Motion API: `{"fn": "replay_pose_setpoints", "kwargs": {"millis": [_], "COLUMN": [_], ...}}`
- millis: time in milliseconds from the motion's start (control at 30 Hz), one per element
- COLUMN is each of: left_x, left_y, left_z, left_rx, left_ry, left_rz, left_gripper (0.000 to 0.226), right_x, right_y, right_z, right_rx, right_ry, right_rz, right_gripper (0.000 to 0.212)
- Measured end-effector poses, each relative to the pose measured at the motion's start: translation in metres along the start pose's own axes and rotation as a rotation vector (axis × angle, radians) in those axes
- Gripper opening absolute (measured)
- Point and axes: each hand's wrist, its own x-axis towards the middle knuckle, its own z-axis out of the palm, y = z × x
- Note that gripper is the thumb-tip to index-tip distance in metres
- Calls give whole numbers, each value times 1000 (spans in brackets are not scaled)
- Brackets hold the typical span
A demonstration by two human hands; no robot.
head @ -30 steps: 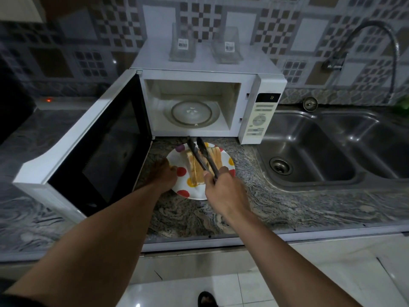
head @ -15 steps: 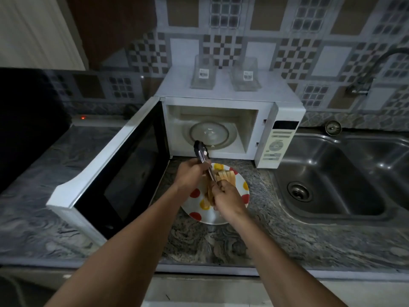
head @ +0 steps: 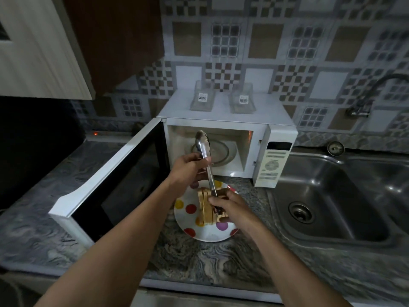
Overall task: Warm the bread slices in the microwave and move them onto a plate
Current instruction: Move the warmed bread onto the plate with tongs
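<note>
Bread slices (head: pixel 204 204) on plate (head: pixel 183 218); left hand (head: pixel 188 171) grips tongs (head: pixel 202 142) mid-shaft; right hand (head: pixel 232 207) pinches handle end

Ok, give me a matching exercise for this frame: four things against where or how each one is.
1 tongs
2 bread slices
3 microwave door
4 clear containers

A on top of the microwave
B swung open
C on the spotted plate
D gripped by left hand and right hand

Pairs: 1-D, 2-C, 3-B, 4-A
</note>
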Motion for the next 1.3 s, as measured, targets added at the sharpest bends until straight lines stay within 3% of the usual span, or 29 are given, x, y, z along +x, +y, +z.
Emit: {"fn": "replay_pose_setpoints", "kwargs": {"millis": [100, 267, 633, 867, 967, 1133, 1300], "left_x": [1, 3, -10, -12, -12, -13, -14], "left_y": [13, 20, 12, 13, 11, 13, 12], "left_z": [6, 12, 10, 7, 8, 4, 5], "left_rx": [19, 23, -52, -70, -81, -77, -51], "left_ry": [0, -31, -15, 21, 20, 51, 48], "left_rz": [41, 99, 43, 69, 71, 80, 88], "left_gripper": [28, 24, 13, 12, 15, 13, 10], "right_x": [-2, -6, -8, -14, -13, -13, -11], "right_y": [-4, -13, -5, -1, -2, -2, -4], "right_z": [-17, -26, -22, -29, -28, -30, -28], "right_rx": [-110, -113, 170, -32, -34, -19, 5], "right_ry": [-69, -46, -25, -104, -116, -200, -144], "right_rz": [4, -51, -117, -57, -77, -70, -109], "right_gripper": [26, 16, 30, 20, 19, 35, 30]}}
